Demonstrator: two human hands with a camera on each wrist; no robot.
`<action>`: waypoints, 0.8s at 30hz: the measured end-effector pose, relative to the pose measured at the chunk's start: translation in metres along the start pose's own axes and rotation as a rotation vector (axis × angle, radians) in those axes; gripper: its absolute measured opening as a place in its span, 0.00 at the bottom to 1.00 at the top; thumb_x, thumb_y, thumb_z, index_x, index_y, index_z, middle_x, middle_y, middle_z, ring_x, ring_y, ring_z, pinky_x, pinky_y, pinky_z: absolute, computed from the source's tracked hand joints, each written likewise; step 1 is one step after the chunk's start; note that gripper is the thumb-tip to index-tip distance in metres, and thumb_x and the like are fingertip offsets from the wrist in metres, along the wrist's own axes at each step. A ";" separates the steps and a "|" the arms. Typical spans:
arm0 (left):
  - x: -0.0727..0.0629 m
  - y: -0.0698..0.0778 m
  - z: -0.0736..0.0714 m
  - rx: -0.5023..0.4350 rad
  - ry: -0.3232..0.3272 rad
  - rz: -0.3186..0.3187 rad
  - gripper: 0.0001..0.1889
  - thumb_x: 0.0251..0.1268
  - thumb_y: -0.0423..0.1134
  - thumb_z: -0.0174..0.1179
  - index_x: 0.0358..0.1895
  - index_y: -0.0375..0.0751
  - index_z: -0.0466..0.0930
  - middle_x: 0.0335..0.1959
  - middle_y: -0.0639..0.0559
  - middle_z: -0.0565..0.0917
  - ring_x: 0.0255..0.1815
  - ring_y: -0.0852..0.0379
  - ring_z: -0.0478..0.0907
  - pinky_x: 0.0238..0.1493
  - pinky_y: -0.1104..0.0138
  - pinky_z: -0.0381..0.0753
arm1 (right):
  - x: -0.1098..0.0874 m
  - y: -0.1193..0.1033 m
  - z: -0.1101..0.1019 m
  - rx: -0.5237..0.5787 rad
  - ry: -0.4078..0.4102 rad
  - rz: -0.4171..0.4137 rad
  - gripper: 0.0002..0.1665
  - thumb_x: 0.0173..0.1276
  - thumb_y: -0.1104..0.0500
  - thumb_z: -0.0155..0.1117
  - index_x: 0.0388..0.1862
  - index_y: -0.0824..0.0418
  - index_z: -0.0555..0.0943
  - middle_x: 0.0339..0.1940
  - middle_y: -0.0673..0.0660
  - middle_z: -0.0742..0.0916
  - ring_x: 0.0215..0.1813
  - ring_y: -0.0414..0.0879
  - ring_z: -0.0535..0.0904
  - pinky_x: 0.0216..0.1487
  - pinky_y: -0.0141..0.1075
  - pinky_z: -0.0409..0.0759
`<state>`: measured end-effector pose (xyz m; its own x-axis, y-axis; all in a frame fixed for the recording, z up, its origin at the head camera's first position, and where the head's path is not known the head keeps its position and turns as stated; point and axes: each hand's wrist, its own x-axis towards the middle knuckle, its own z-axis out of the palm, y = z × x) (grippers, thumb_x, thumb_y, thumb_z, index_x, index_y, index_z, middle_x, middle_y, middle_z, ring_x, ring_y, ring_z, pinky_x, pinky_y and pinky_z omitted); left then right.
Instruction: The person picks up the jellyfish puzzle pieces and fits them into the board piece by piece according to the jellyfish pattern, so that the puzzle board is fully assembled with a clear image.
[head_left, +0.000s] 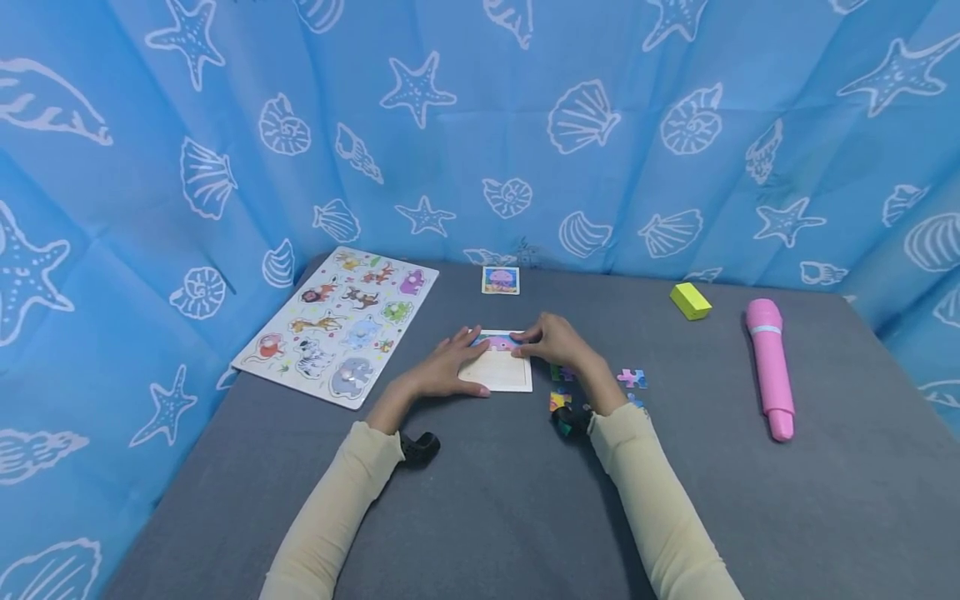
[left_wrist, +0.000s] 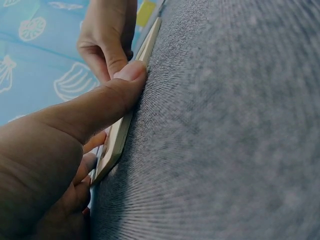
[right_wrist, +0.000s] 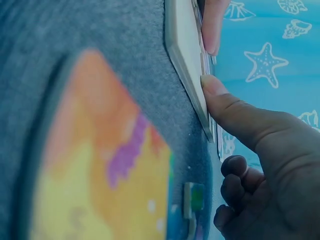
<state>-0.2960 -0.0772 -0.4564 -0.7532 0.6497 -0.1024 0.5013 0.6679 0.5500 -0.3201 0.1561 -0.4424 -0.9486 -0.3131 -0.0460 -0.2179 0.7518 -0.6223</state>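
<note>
A shallow wooden puzzle tray (head_left: 498,377) lies on the grey cloth, with pink and blue puzzle pieces (head_left: 498,342) along its far side. My left hand (head_left: 446,367) holds the tray from the left, thumb at its near edge and fingers reaching the far side. In the left wrist view, that thumb rests on the edge of the tray (left_wrist: 120,137). At the tray's far right, my right hand (head_left: 558,342) pinches a piece between thumb and index finger, mostly hidden by the fingertips. The right wrist view shows the right thumb (right_wrist: 220,95) against the tray's top side.
Loose puzzle pieces (head_left: 632,378) lie right of the tray, some partly behind the right wrist. An animal peg board (head_left: 300,387) lies left. A small picture card (head_left: 500,281) sits behind; a yellow block (head_left: 690,301) and pink toy microphone (head_left: 769,367) are right.
</note>
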 end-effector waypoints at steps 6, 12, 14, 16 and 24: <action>0.000 0.001 0.000 0.011 -0.001 0.000 0.47 0.54 0.57 0.62 0.73 0.44 0.47 0.75 0.46 0.41 0.76 0.46 0.32 0.72 0.48 0.36 | -0.004 0.004 -0.004 0.063 0.011 -0.012 0.21 0.54 0.53 0.71 0.47 0.59 0.83 0.28 0.57 0.75 0.28 0.45 0.60 0.30 0.34 0.60; -0.002 0.003 -0.001 0.001 0.015 0.009 0.47 0.53 0.55 0.63 0.72 0.43 0.48 0.75 0.44 0.41 0.76 0.45 0.34 0.72 0.48 0.36 | -0.019 0.014 -0.021 0.110 0.030 -0.022 0.23 0.56 0.55 0.69 0.51 0.61 0.81 0.26 0.56 0.73 0.28 0.46 0.61 0.29 0.35 0.62; -0.003 0.003 -0.001 -0.002 0.024 0.021 0.47 0.53 0.54 0.64 0.72 0.42 0.49 0.75 0.44 0.42 0.76 0.44 0.34 0.72 0.47 0.37 | -0.026 0.018 -0.027 0.122 0.024 -0.019 0.25 0.56 0.55 0.69 0.53 0.61 0.80 0.26 0.55 0.71 0.28 0.46 0.61 0.29 0.35 0.63; -0.003 0.003 0.000 -0.006 0.028 0.032 0.47 0.53 0.54 0.64 0.72 0.41 0.50 0.75 0.43 0.42 0.75 0.44 0.34 0.72 0.46 0.37 | -0.034 0.023 -0.033 0.113 0.021 -0.017 0.25 0.56 0.56 0.69 0.53 0.61 0.80 0.26 0.54 0.70 0.29 0.47 0.61 0.29 0.35 0.62; -0.001 0.003 0.002 -0.008 0.022 0.028 0.48 0.53 0.54 0.64 0.73 0.42 0.47 0.75 0.44 0.41 0.75 0.44 0.33 0.72 0.46 0.37 | -0.059 0.038 -0.041 0.105 0.028 0.030 0.22 0.55 0.57 0.70 0.48 0.64 0.82 0.28 0.56 0.72 0.30 0.47 0.61 0.30 0.36 0.62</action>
<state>-0.2929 -0.0758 -0.4562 -0.7484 0.6597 -0.0688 0.5187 0.6468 0.5591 -0.2814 0.2271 -0.4310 -0.9607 -0.2741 -0.0444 -0.1660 0.6952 -0.6994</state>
